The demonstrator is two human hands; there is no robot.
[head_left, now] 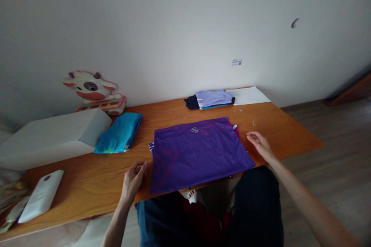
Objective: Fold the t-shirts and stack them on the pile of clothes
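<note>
In the head view, a folded purple shirt [198, 152] lies flat on the wooden counter [95, 177] between the two hands, with its near edge reaching the counter's front edge above the person's lap. A small pale logo sits near its far edge. Bits of red and white cloth peek out from under its right and left corners.

The left hand [133, 179] rests at the shirt's left near corner, fingers loosely curled and partly open, fingertips just at the fabric's edge; whether they pinch the cloth cannot be told. The right hand [259, 143] hovers or rests just beside the shirt's right edge, fingers relaxed and slightly spread, gripping nothing that shows.

Beyond the left hand, further back and to the left, a folded teal garment [119, 133] lies against a long white box [49, 137]. Behind that box a cartoon cow figure [94, 90] stands against the wall [174, 27]. To the left of the left hand, near the counter's front edge, lies a white flat pouch [42, 195].

Beyond the shirt, well apart from both hands, a small stack of folded clothes [210, 99] sits at the back of the counter, a lilac piece on top of dark navy and blue ones. Just to the right of it lies a white sheet of paper [249, 95]. Beyond the right hand a few tiny white scraps dot the wood.
</note>
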